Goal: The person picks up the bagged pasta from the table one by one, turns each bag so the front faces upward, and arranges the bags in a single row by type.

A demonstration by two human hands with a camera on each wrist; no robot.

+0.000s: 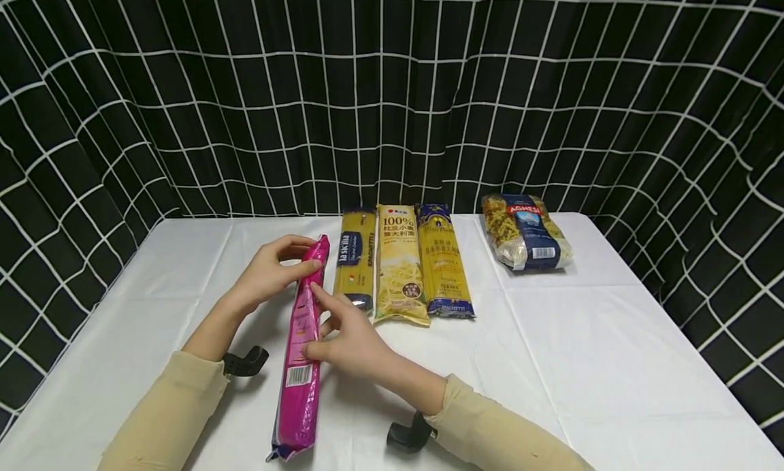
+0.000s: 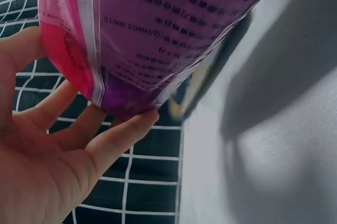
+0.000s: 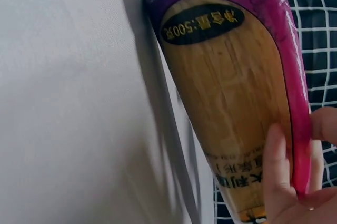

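A long pink spaghetti packet (image 1: 300, 399) stands on its narrow side over the white table, its length running away from me. My left hand (image 1: 266, 273) holds its far end between thumb and fingers. Farther down its length, my right hand (image 1: 355, 335) grips it from the right. In the left wrist view, the left hand (image 2: 52, 150) has its fingers around the end of the packet (image 2: 152, 34), on a purple printed face. A clear window with straight pasta shows on the packet (image 3: 226, 97) in the right wrist view, where the right hand (image 3: 289, 197) pinches its pink edge.
Right of the pink packet, three spaghetti packets lie side by side: a blue-labelled one (image 1: 357, 267), a pale yellow one (image 1: 399, 253) and a blue-and-yellow one (image 1: 446, 267). An AGNESI pasta bag (image 1: 527, 233) lies at the back right. A black gridded curtain (image 1: 392, 103) surrounds the white table (image 1: 551, 376).
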